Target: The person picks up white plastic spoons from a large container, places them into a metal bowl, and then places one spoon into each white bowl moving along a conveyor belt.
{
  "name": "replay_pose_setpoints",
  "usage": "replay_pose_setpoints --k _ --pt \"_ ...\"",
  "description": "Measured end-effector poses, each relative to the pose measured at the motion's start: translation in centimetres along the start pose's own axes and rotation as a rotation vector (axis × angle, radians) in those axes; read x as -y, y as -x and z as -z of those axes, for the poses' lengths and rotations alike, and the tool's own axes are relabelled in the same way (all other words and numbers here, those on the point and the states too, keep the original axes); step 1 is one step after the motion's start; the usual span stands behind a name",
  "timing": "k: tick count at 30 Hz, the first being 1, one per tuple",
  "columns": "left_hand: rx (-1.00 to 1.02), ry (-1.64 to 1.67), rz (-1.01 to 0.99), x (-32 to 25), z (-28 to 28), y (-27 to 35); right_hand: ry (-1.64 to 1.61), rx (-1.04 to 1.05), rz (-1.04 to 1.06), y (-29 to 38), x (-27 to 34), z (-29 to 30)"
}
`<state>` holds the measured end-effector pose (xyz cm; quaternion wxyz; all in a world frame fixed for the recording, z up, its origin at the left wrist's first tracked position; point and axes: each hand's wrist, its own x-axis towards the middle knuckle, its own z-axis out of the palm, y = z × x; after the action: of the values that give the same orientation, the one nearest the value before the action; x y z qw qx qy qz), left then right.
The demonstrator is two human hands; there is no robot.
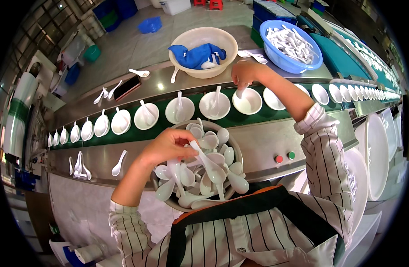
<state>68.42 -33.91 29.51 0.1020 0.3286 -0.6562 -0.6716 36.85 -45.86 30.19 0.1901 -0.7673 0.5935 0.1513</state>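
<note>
My left hand (169, 145) pinches the handle of a white soup spoon (210, 166) above a round basin (238, 153) heaped with similar white spoons (228, 155). Over the conveyor, my right hand (245, 74) grips another white spoon (240, 91), its lower end inside a white bowl (251, 104). Fingers partly hide that spoon's handle. Bowls to the left each hold a spoon, such as the neighbouring bowl (206, 108). My right forearm crosses in front of bowls farther right, and the bowl (320, 94) beyond it shows no spoon.
The green conveyor belt (157, 131) runs across, between metal ledges. On the far ledge stand a cream basin (221, 33) with blue cloth, a blue basin (265, 43) of spoons and a phone (127, 88). Loose spoons (119, 163) lie left; red (278, 159) and green (291, 155) buttons sit right.
</note>
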Motion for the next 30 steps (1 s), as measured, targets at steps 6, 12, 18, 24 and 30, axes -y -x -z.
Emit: replay_pose_setpoints --k 6,12,18,24,30 --pt "-0.028 -0.030 -0.082 -1.8 0.8 0.5 -0.024 0.088 0.036 -3.0 -0.9 -2.5" --pt "-0.183 0.039 -0.098 -3.3 2.3 0.7 -0.861 -0.138 0.685 4.1 9.1 -4.2" --pt "-0.360 0.058 -0.313 -3.9 2.6 -1.8 -1.152 -0.079 0.608 6.0 13.9 -6.9" --pt "-0.468 -0.165 -0.219 1.9 7.3 -2.5 -0.892 -0.662 0.158 1.8 4.7 -6.5" --pt "-0.308 0.017 0.015 7.3 5.9 -2.2 -0.541 -0.660 -0.209 -0.7 0.4 -12.9"
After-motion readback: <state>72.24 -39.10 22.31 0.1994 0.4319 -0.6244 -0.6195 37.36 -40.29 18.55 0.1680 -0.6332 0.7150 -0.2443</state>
